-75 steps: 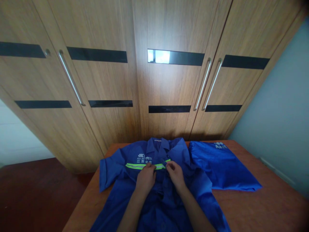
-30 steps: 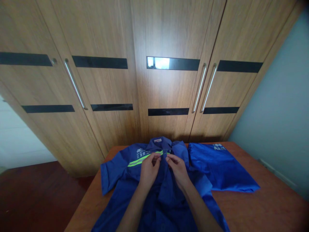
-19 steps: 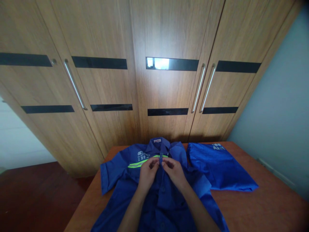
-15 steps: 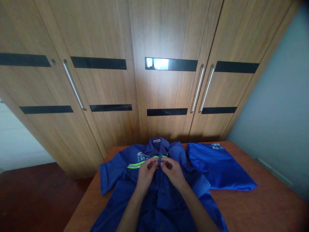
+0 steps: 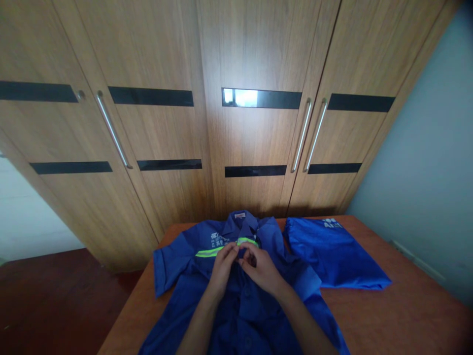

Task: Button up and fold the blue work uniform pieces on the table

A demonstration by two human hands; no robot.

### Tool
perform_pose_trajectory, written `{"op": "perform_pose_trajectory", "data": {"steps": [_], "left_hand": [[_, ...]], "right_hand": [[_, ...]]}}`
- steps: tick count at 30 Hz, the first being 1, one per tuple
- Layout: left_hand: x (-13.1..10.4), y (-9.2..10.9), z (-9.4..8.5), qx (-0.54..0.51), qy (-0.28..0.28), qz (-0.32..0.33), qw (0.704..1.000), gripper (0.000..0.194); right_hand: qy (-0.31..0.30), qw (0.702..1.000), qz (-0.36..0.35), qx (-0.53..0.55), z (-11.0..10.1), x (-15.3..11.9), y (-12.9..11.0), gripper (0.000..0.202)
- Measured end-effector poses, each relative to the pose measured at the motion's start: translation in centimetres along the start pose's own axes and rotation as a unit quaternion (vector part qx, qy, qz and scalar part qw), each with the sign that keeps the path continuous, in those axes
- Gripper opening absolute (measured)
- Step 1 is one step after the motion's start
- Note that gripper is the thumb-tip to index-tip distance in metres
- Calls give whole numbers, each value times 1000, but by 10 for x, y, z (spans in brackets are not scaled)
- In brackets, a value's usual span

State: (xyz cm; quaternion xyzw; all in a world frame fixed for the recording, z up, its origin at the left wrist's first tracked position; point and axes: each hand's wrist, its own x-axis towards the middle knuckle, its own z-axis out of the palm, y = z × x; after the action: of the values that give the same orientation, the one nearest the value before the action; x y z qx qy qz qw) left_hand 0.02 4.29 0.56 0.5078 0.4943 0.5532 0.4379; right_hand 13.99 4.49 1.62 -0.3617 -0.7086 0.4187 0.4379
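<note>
A dark blue short-sleeved work shirt point(image 5: 185, 276) lies spread front side up, its collar toward the wardrobe. It bears a yellow-green reflective stripe across the chest and white lettering on one side. Both hands meet at the front placket, near the stripe. My left hand point(image 5: 223, 264) pinches the placket edge between thumb and fingers. Close against it, my right hand point(image 5: 260, 266) has its fingers curled and also grips the placket. The fingertips hide whatever small part of the cloth lies between them. Lower down the front, dark buttons point(image 5: 247, 293) show.
The shirt rests on a reddish-brown wooden table point(image 5: 373, 320). To its right lies a folded bright blue cloth item point(image 5: 340, 261) with white print. Behind the table stands a wooden wardrobe point(image 5: 254, 138) with metal handles. A pale wall point(image 5: 421, 187) bounds the right side.
My right hand has shifted slightly left and turned, its fingers now curled over the placket beside my left fingertips. The placket strip that stood up between the hands is now covered, and more stripe shows.
</note>
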Motion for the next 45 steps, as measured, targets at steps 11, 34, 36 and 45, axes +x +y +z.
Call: {"op": "perform_pose_trajectory", "data": {"steps": [11,34,36,45], "left_hand": [[-1,4,-2,16,-41,31,999,25],[-4,-11,0,74,-34,68,994,11],[-3,-13,1,74,-29,66,995,15],[-4,-19,1,60,-3,36,998,25]], "right_hand": [[52,991,51,113,3,4,11,20],[-8,906,-32,-421,-11,4,-18,11],[-11,903,-42,-428,-10,3,-19,12],[104,985,43,-130,-3,1,3,9]]}}
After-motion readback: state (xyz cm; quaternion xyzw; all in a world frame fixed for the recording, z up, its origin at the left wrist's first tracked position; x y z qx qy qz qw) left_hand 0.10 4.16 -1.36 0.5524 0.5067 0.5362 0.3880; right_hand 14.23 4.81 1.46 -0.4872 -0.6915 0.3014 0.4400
